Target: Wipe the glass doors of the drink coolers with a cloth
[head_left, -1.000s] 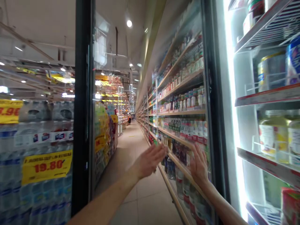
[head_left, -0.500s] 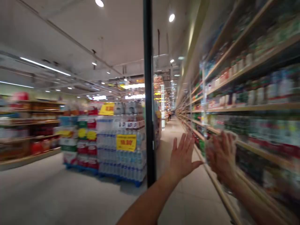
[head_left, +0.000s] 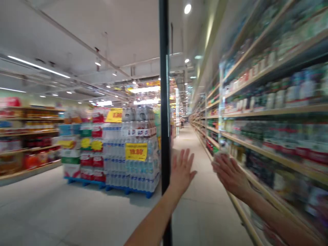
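Note:
My left hand (head_left: 181, 171) is raised flat with its fingers spread, just right of a dark upright door frame (head_left: 164, 102). It looks pressed to a clear pane beside that frame; nothing is in it. Farther right, my right hand (head_left: 232, 172) is laid over a pale, crumpled cloth (head_left: 220, 153), holding it against what looks like the same pane. The cloth shows only past the fingertips; the rest is under the palm. Beyond the right hand, blurred shelves of bottles (head_left: 282, 140) show through the pane or in it.
Left of the frame stands a stack of bottled water packs (head_left: 128, 153) on a blue pallet (head_left: 128, 191), with yellow price signs (head_left: 136, 151). Stocked shelves (head_left: 33, 136) line the far left. A pale aisle floor (head_left: 189, 136) runs into the distance.
Both hands have shifted left in view, the left one closer to the dark frame. The right hand with the cloth has moved left and slightly down. The view has turned slightly.

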Demonstrator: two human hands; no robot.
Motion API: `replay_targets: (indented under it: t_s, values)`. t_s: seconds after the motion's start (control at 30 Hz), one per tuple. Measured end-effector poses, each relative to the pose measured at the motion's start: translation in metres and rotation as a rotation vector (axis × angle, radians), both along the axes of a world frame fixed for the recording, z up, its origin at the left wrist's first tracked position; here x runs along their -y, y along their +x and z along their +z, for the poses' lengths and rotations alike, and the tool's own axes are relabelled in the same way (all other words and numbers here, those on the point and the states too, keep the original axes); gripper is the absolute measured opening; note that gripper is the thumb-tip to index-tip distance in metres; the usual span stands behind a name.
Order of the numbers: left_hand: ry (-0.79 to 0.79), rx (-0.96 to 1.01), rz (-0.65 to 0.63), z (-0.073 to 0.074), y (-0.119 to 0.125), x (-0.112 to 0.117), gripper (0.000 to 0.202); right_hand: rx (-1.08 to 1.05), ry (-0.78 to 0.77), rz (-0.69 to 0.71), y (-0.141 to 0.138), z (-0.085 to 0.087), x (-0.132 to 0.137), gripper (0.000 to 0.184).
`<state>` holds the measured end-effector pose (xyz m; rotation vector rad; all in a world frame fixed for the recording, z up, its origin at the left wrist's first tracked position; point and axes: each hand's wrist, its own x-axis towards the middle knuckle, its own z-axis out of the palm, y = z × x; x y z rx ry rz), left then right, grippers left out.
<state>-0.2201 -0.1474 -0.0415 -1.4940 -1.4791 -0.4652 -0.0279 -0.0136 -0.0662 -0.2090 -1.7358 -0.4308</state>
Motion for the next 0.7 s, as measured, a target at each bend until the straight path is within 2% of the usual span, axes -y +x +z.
replay_targets:
  t_s: [0.07,0.1,0.17,0.23,0.27,0.3,0.37,0.4,0.43,0.47,0.57,0.63,0.7]
  values:
    - [0.054,0.018,-0.026,-0.002,-0.003,-0.003,0.065,-0.012,0.055,-0.267,0.067,0.001,-0.022,0.037]
    - [0.086,0.02,-0.049,-0.003,-0.004,-0.006,0.065,-0.106,0.061,-0.401,0.094,0.004,-0.028,0.043]
    - [0.175,0.026,-0.105,-0.006,-0.005,-0.012,0.068,-0.416,0.049,-0.584,0.122,0.012,-0.03,0.05]
    - [0.243,0.024,-0.151,-0.009,-0.003,-0.017,0.072,-0.597,0.07,-0.617,0.113,0.014,-0.021,0.053]
    - [0.264,0.024,-0.165,-0.01,-0.003,-0.018,0.073,-0.526,0.088,-0.6,0.1,0.011,-0.015,0.054]
    - [0.28,0.022,-0.176,-0.011,-0.002,-0.019,0.074,-0.362,0.117,-0.559,0.084,0.005,-0.01,0.054]
    - [0.295,0.023,-0.188,-0.011,-0.001,-0.019,0.074,-0.119,0.19,-0.538,0.065,-0.012,-0.002,0.049]
    - [0.295,0.028,-0.19,-0.012,-0.001,-0.019,0.074,0.04,0.225,-0.512,0.066,-0.021,-0.002,0.048]
    - [0.293,0.035,-0.192,-0.012,-0.001,-0.019,0.074,0.066,0.217,-0.527,0.075,-0.029,-0.005,0.049]
    - [0.291,0.044,-0.193,-0.013,0.0,-0.02,0.074,0.023,0.183,-0.557,0.09,-0.035,-0.011,0.051]
    - [0.281,0.079,-0.196,-0.015,0.002,-0.021,0.074,-0.425,0.002,-0.665,0.133,-0.041,-0.028,0.055]
    - [0.29,0.09,-0.205,-0.016,0.002,-0.023,0.073,-0.582,-0.066,-0.664,0.13,-0.042,-0.03,0.055]
    - [0.299,0.088,-0.209,-0.017,0.002,-0.024,0.074,-0.445,-0.066,-0.607,0.102,-0.05,-0.021,0.055]
